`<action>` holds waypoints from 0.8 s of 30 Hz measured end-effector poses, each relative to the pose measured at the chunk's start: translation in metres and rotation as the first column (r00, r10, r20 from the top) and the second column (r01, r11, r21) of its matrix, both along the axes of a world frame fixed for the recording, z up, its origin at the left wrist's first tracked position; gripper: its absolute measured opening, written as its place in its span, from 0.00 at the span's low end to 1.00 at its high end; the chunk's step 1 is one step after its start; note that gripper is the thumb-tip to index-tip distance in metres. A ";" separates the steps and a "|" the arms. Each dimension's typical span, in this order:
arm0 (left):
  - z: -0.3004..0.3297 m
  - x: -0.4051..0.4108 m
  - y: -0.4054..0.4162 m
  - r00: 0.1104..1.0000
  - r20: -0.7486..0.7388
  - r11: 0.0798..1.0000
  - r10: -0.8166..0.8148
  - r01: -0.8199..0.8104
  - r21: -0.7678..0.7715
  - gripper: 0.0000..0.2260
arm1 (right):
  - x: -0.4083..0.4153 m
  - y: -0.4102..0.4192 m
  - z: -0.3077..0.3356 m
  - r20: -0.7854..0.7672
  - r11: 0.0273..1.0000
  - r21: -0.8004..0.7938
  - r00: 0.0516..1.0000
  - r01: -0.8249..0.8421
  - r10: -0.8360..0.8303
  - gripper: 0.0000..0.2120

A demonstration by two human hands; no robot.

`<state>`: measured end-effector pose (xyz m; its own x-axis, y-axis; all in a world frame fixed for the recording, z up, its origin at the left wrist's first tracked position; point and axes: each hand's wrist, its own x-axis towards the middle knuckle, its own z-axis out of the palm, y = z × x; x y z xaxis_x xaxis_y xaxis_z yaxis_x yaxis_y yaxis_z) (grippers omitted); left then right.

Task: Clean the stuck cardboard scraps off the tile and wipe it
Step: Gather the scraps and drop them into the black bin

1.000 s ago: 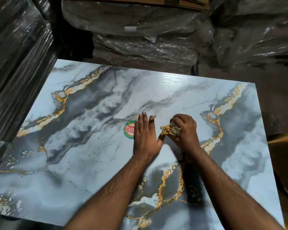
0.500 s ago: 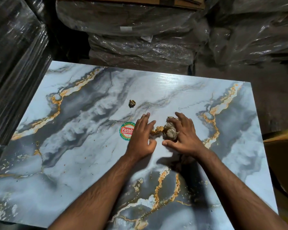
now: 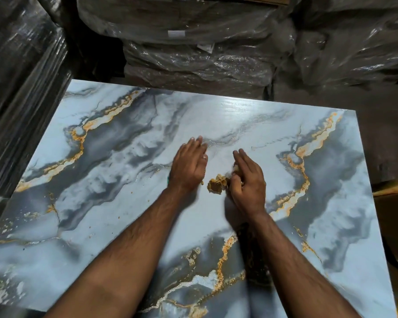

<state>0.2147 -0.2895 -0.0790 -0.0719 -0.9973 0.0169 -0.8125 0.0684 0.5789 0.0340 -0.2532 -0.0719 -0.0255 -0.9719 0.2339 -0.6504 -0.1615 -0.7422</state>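
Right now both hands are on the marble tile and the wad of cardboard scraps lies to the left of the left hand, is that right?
Not quite: the head view shows the wad of cardboard scraps between the hands, beside the right hand, not left of the left hand. Both hands are on the marble tile.

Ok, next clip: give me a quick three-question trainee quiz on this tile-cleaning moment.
1. True or false: the left hand lies flat on the tile, fingers straight.
2. Where does the cardboard wad sit? A) under the left palm B) on the tile between the two hands, against the right hand C) off the tile, on the floor
3. Fill in: behind the tile's far edge stand stacks wrapped in clear ____.

Key: 1 true; 2 B; 3 plastic.
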 end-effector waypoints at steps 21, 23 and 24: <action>0.013 -0.091 0.060 0.231 -0.849 0.877 0.475 -0.208 0.433 0.20 | 0.047 0.017 -0.001 0.524 0.965 0.175 0.812 0.195 -0.259 0.22; 0.021 -0.090 0.057 0.117 -0.855 0.860 0.505 -0.159 0.485 0.17 | 0.048 0.017 -0.001 0.612 0.951 0.242 0.731 0.190 -0.302 0.21; 0.025 -0.092 0.054 0.064 -0.858 0.856 0.510 -0.131 0.500 0.16 | 0.047 0.017 0.002 0.668 0.940 0.290 0.665 0.180 -0.334 0.20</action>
<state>0.1232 -0.2354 -0.0540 0.1425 -0.8894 -0.4344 0.5115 -0.3096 0.8016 0.0811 -0.2364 -0.0702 -0.3614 -0.9220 -0.1388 0.0761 0.1191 -0.9900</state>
